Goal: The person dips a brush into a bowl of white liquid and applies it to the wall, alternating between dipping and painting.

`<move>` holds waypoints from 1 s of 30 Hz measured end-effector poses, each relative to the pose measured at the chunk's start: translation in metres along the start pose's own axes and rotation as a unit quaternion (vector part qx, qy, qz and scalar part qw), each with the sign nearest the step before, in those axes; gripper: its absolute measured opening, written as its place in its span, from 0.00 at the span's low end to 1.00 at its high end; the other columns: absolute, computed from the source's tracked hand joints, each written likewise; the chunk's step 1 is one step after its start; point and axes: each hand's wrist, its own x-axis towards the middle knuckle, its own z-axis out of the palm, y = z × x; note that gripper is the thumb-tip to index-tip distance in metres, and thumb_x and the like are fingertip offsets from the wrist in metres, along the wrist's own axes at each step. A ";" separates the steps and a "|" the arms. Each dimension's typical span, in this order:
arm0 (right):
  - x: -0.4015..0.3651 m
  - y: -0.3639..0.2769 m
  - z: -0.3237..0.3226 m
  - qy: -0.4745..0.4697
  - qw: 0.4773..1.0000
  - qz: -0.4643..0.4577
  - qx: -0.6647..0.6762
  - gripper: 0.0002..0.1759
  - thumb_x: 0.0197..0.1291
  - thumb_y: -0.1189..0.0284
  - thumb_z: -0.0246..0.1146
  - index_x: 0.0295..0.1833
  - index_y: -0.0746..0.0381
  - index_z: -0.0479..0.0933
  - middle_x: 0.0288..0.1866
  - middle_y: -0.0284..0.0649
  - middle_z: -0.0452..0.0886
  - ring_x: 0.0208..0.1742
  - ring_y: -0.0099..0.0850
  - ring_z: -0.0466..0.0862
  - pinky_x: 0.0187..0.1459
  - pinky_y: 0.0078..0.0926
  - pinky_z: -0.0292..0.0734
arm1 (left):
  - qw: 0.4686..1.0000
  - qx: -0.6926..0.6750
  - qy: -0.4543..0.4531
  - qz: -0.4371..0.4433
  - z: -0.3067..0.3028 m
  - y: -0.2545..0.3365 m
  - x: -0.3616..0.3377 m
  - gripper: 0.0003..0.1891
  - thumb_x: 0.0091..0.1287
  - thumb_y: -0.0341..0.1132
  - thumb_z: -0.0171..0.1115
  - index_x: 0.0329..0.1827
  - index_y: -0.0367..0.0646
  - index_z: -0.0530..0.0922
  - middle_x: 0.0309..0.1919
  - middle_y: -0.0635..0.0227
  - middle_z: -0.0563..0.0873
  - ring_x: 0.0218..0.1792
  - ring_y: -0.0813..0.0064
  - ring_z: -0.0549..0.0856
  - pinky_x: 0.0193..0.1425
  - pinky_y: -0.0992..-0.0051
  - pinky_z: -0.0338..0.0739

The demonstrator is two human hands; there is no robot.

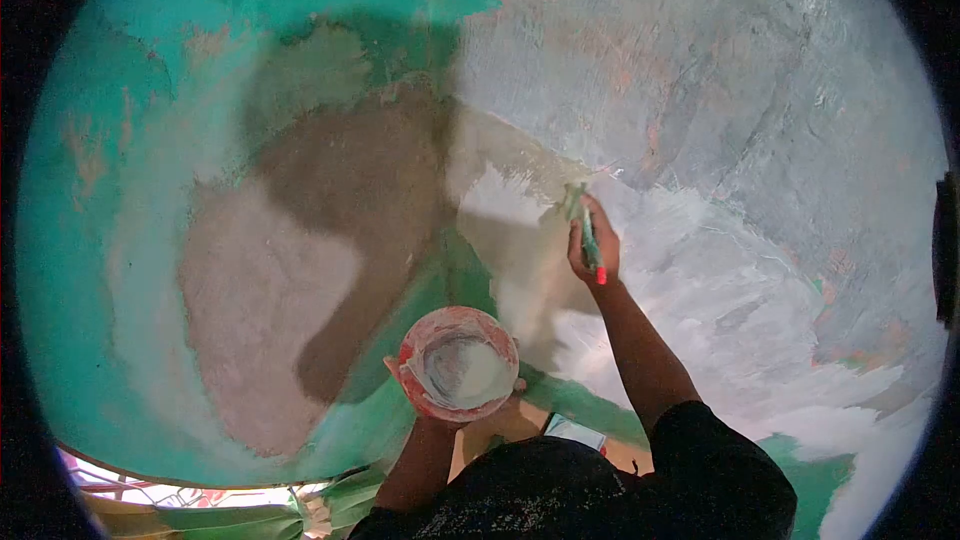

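Note:
A paintbrush (590, 235) with a green handle and a red end is gripped in my right hand (597, 240), its bristle end against the wall where white paint borders a greyer patch. Below and to the left, my left hand (437, 418) holds a round red bowl (412, 395) from underneath. The bowl's rim is smeared with white, and whitish paint (480, 372) lies inside it. My left fingers show at both sides of the bowl.
The wall (700, 60) is green at left, grey at upper right and white at lower right. A dark shadow falls across its middle. Green cloth (235, 522) hangs at lower left by a bright opening. A pale rectangular object (575, 432) lies below.

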 end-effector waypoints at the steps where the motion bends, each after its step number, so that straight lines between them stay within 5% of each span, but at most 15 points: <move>1: -0.004 0.003 0.002 -0.030 0.999 -0.013 -0.012 0.25 0.62 0.74 0.60 0.66 0.59 0.69 0.58 0.58 0.80 0.56 0.55 0.82 0.55 0.43 0.80 | 0.990 -0.130 -0.016 -0.050 -0.003 0.004 0.002 0.56 0.49 0.87 0.41 0.76 0.59 0.61 0.74 0.59 0.64 0.70 0.41 0.67 0.67 0.25 0.59; 2: -0.008 0.008 0.004 -0.051 0.999 -0.007 -0.010 0.25 0.62 0.74 0.60 0.66 0.59 0.69 0.58 0.58 0.80 0.57 0.55 0.82 0.55 0.43 0.80 | 0.961 -0.257 -0.033 -0.099 -0.004 0.007 0.003 0.56 0.49 0.87 0.42 0.77 0.60 0.60 0.74 0.59 0.64 0.70 0.41 0.67 0.67 0.25 0.58; 5: -0.005 -0.002 0.002 -0.107 0.994 0.035 0.002 0.25 0.62 0.75 0.60 0.66 0.59 0.69 0.58 0.57 0.80 0.58 0.54 0.82 0.58 0.41 0.78 | 0.945 -0.276 -0.134 -0.111 0.005 0.015 0.005 0.57 0.48 0.87 0.43 0.77 0.60 0.60 0.74 0.59 0.65 0.70 0.42 0.67 0.68 0.24 0.56; 8: 0.010 -0.019 -0.010 -0.048 0.998 0.030 0.024 0.22 0.65 0.76 0.59 0.64 0.66 0.71 0.57 0.56 0.81 0.58 0.43 0.84 0.57 0.32 0.77 | 0.879 -0.455 -0.100 -0.097 0.014 0.016 0.006 0.58 0.45 0.87 0.48 0.76 0.59 0.61 0.73 0.56 0.65 0.70 0.41 0.66 0.67 0.24 0.57; 9: 0.018 -0.026 -0.013 0.002 1.000 -0.030 0.005 0.22 0.66 0.77 0.58 0.65 0.65 0.71 0.57 0.56 0.81 0.59 0.43 0.84 0.58 0.31 0.76 | 0.899 -0.415 -0.095 -0.105 0.011 0.017 0.007 0.58 0.45 0.87 0.48 0.76 0.59 0.61 0.73 0.56 0.65 0.70 0.41 0.66 0.67 0.24 0.58; 12: 0.029 -0.024 -0.013 0.020 0.998 -0.026 0.044 0.22 0.66 0.77 0.57 0.65 0.65 0.70 0.57 0.56 0.81 0.60 0.46 0.83 0.59 0.32 0.76 | 0.924 -0.343 -0.108 -0.126 0.008 0.016 0.006 0.59 0.45 0.87 0.49 0.76 0.58 0.61 0.74 0.56 0.65 0.70 0.41 0.66 0.67 0.24 0.58; 17: -0.005 0.016 0.005 -0.152 0.988 -0.004 0.011 0.24 0.62 0.73 0.61 0.65 0.63 0.71 0.62 0.57 0.77 0.63 0.51 0.79 0.61 0.37 0.75 | 0.926 -0.320 -0.133 -0.150 0.016 0.018 0.005 0.59 0.44 0.87 0.50 0.76 0.58 0.61 0.74 0.56 0.65 0.70 0.41 0.66 0.67 0.24 0.58; 20: -0.013 0.031 0.010 -0.111 0.988 -0.019 0.103 0.23 0.63 0.73 0.60 0.64 0.63 0.72 0.61 0.57 0.78 0.62 0.51 0.80 0.61 0.37 0.76 | 0.927 -0.316 -0.128 -0.154 0.014 0.015 0.008 0.59 0.44 0.87 0.50 0.76 0.57 0.61 0.74 0.55 0.64 0.70 0.41 0.66 0.67 0.25 0.58; 23: 0.020 -0.033 -0.014 -0.017 0.999 -0.013 0.034 0.21 0.64 0.74 0.59 0.63 0.64 0.73 0.59 0.57 0.79 0.60 0.51 0.81 0.60 0.36 0.76 | 0.923 -0.321 -0.140 -0.159 0.012 0.016 0.009 0.60 0.44 0.87 0.51 0.76 0.57 0.61 0.74 0.55 0.64 0.71 0.41 0.66 0.67 0.25 0.58; 26: 0.030 -0.019 -0.012 0.037 0.999 -0.028 0.011 0.21 0.65 0.75 0.58 0.63 0.64 0.73 0.59 0.57 0.80 0.59 0.51 0.82 0.58 0.36 0.77 | 0.923 -0.313 -0.148 -0.166 0.014 0.017 0.010 0.60 0.43 0.87 0.52 0.76 0.57 0.61 0.74 0.55 0.64 0.71 0.41 0.66 0.68 0.25 0.59; 30: 0.007 -0.006 -0.007 -0.125 0.991 0.030 -0.028 0.20 0.65 0.79 0.57 0.62 0.65 0.74 0.50 0.53 0.84 0.50 0.37 0.86 0.50 0.28 0.79 | 0.962 -0.253 -0.024 -0.098 -0.004 0.001 0.007 0.56 0.48 0.85 0.49 0.75 0.58 0.62 0.73 0.57 0.65 0.70 0.44 0.67 0.68 0.27 0.59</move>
